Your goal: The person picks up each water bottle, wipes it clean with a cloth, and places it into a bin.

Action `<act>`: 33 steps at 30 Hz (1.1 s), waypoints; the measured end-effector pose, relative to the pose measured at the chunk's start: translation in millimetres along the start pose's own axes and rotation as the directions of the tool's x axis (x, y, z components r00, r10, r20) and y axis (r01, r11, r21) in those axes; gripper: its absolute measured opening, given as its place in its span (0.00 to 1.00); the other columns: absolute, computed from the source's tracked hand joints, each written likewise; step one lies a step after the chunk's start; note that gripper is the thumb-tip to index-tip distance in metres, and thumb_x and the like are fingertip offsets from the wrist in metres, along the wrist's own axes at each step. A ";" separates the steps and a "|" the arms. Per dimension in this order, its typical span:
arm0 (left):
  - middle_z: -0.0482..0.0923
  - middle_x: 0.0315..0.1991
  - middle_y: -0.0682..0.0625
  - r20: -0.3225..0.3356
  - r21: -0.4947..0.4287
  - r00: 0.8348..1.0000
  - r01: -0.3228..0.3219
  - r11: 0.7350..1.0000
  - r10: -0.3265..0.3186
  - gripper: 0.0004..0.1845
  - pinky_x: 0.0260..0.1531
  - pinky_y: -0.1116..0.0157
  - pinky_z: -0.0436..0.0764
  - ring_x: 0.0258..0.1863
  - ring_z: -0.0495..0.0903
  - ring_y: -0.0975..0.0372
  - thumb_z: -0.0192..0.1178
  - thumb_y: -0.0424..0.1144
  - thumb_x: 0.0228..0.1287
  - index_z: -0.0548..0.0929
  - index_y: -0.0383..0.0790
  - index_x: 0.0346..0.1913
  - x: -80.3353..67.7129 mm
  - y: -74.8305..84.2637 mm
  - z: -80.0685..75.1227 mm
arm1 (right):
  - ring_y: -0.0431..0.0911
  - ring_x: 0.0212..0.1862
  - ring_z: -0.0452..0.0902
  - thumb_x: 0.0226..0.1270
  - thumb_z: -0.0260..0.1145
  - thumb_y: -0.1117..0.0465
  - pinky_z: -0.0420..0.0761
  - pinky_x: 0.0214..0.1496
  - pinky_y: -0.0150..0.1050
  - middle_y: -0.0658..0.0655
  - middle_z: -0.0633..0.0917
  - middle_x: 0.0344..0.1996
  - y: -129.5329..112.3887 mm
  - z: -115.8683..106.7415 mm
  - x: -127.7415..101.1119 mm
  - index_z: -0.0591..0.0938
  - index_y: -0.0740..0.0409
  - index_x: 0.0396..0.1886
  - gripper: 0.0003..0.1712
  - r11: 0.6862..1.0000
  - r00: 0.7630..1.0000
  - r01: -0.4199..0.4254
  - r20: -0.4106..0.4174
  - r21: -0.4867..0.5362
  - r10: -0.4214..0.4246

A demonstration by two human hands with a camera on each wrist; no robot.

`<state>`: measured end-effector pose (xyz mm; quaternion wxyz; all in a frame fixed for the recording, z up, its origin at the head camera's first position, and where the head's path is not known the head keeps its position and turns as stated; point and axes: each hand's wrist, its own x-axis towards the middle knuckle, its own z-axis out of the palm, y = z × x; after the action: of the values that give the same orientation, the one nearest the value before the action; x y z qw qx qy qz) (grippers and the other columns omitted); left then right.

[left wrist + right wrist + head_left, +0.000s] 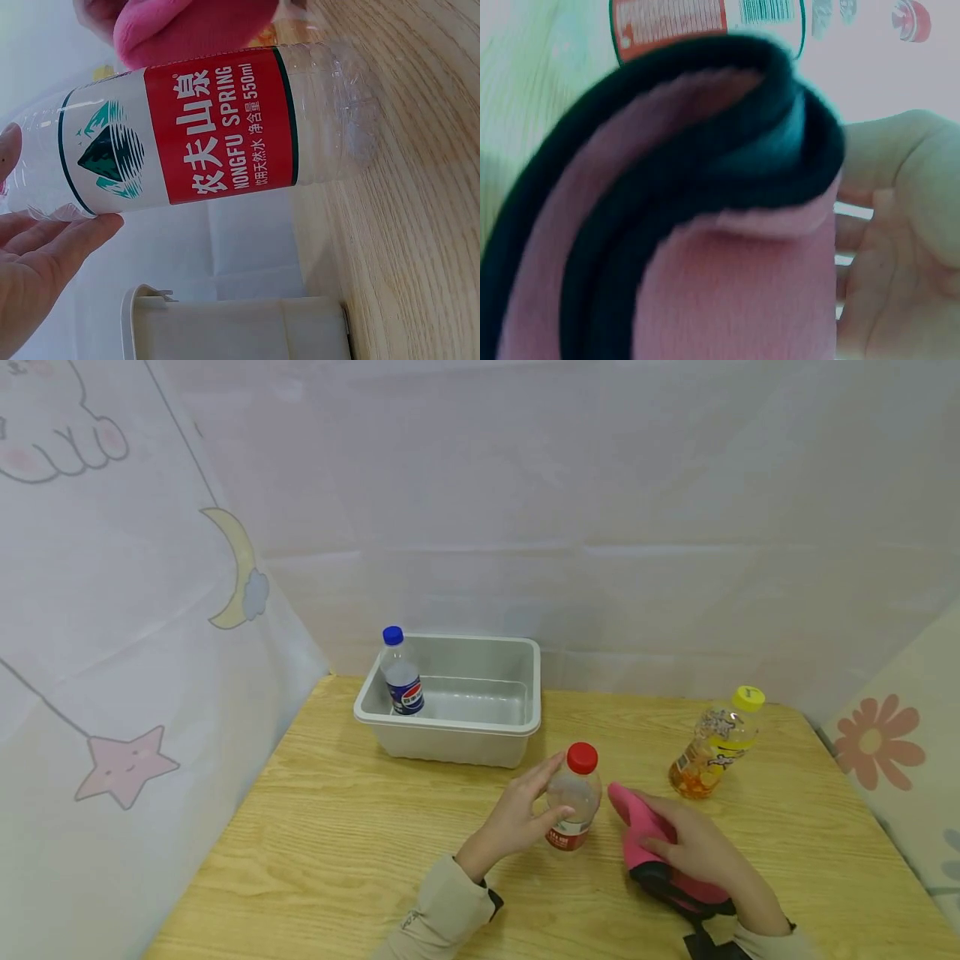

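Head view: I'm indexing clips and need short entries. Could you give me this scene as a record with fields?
Left hand: fingers and thumb hold the red-capped bottle
Bottle label: red and white, Nongfu Spring
Right hand: grips the pink cloth, which has black edging
Tub: pale grey, blue-capped bottle inside at its left end
Yellow-capped bottle: on the table, beyond the right hand
Table: light wood grain

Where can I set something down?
Bare: table before the grey tray, left of the left grip; tray floor right of the blue-capped bottle; table between tray and yellow-capped bottle. Crowded: around the red-capped bottle, between left grip and the pink fabric item in the right grip.
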<state>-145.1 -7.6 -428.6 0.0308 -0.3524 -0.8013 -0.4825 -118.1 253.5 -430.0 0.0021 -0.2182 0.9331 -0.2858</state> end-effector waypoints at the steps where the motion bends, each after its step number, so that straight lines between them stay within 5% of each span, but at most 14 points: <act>1: 0.59 0.65 0.40 0.000 0.000 1.000 0.002 1.000 -0.002 0.35 0.55 0.65 0.70 0.63 0.61 0.52 0.60 0.38 0.61 0.58 0.30 0.67 -0.1 0.1 0.1 | 0.50 0.45 0.76 0.49 0.71 0.64 0.78 0.42 0.46 0.61 0.80 0.47 -0.5 -2.6 -3.4 0.73 0.66 0.56 0.32 0.999 1.000 -0.019 0.000 -0.038 0.019; 8: 0.59 0.65 0.40 0.004 -0.008 1.000 -0.002 1.000 0.002 0.35 0.55 0.65 0.70 0.63 0.61 0.53 0.60 0.38 0.61 0.58 0.31 0.67 0.1 0.5 0.0 | 0.60 0.46 0.76 0.48 0.71 0.65 0.76 0.43 0.56 0.67 0.78 0.46 10.7 2.1 -20.3 0.72 0.71 0.56 0.33 0.965 0.985 -0.128 0.081 -0.231 0.150; 15: 0.58 0.66 0.40 0.010 -0.016 1.000 0.001 1.000 -0.001 0.34 0.55 0.65 0.70 0.64 0.60 0.53 0.59 0.38 0.61 0.57 0.31 0.67 0.1 1.2 0.7 | 0.63 0.48 0.74 0.48 0.71 0.64 0.73 0.47 0.59 0.69 0.77 0.47 22.2 20.3 -24.4 0.71 0.70 0.57 0.35 0.962 0.963 -0.195 0.148 -0.192 0.225; 24: 0.58 0.66 0.40 0.016 0.005 1.000 -0.013 1.000 0.013 0.34 0.55 0.65 0.70 0.63 0.61 0.52 0.58 0.38 0.62 0.57 0.30 0.67 0.1 0.4 -0.1 | 0.69 0.51 0.66 0.48 0.67 0.39 0.72 0.41 0.64 0.70 0.71 0.54 29.7 38.5 -28.3 0.71 0.64 0.60 0.45 0.945 0.964 -0.184 0.136 -0.269 0.227; 33: 0.57 0.66 0.40 0.013 0.028 1.000 0.009 1.000 -0.009 0.35 0.56 0.65 0.69 0.64 0.60 0.53 0.58 0.40 0.63 0.56 0.32 0.68 -2.9 1.5 -4.9 | 0.68 0.57 0.58 0.45 0.60 0.27 0.67 0.42 0.69 0.70 0.64 0.60 32.7 62.3 -34.9 0.68 0.61 0.62 0.53 0.918 0.973 -0.178 0.079 -0.354 0.219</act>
<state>-143.4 -12.6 -426.0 0.0283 -0.3514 -0.8097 -0.4692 -91.9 258.8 -503.8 0.0472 -0.1357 0.9842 -0.1033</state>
